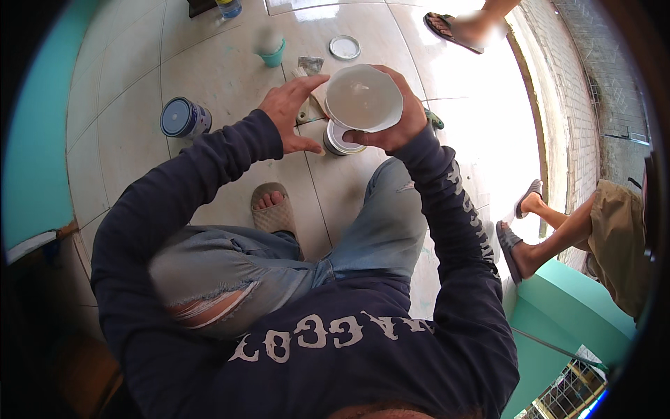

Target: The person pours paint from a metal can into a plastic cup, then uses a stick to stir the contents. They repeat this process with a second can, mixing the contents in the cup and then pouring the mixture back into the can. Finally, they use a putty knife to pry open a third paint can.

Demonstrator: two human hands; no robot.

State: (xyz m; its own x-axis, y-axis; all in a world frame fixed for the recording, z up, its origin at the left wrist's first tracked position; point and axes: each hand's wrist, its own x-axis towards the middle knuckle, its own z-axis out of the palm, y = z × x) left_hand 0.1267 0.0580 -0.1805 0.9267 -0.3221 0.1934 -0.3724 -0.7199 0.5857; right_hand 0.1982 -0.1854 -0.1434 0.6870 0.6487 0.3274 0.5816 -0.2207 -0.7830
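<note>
My right hand [401, 105] holds a round white container [363, 94] with a pale grey substance inside, its fingers wrapped round the side. Just left of it, my left hand [293, 115] is open, thumb and fingers spread, the fingertips close to the rim. A metal can with a white top [342, 140] stands on the tiles, partly hidden under the container. A small roller or brush [305, 105] lies behind my hands, mostly covered, beside a grey square piece [311, 65]. A green-handled tool [435, 119] shows past my right wrist.
Around lie a dark blue can [183, 117], a round lid [345, 47], a teal cup [272, 56] and a bottle [229, 8]. Another person's sandalled foot [453, 31] is at top right; someone's legs [558, 237] are at right beside a teal ledge [558, 300]. A teal wall [38, 153] bounds the left.
</note>
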